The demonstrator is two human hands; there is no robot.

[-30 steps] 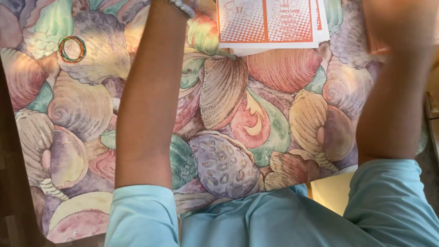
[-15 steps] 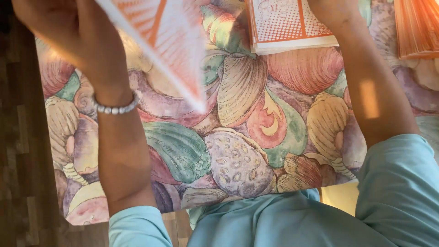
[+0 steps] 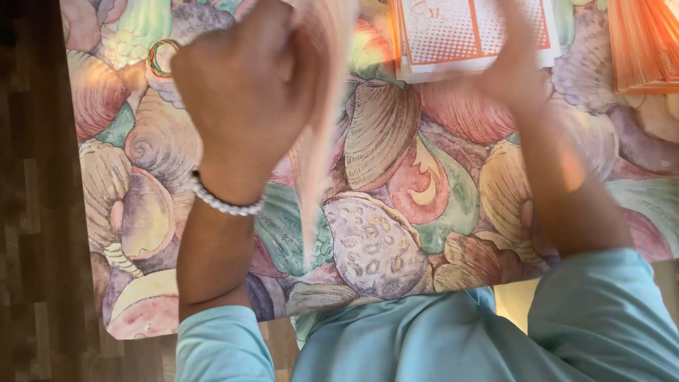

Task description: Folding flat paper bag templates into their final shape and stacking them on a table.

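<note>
Fingers of the left hand [image 3: 244, 92] grip a blurred card [image 3: 318, 141]; right hand [image 3: 513, 60] unclear, touching the stack [image 3: 474, 35].

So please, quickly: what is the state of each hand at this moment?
Left hand: closed on a blurred pale card.
Right hand: blurred, touching the orange-and-white card stack; open or closed cannot be told.

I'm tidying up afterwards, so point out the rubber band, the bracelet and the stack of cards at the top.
rubber band [image 3: 163, 58]: head view, on its left rim.
bracelet [image 3: 223, 204]: head view, on the beads at the left wrist.
stack of cards [image 3: 467, 35]: head view, on the top card's patterned back.
</note>
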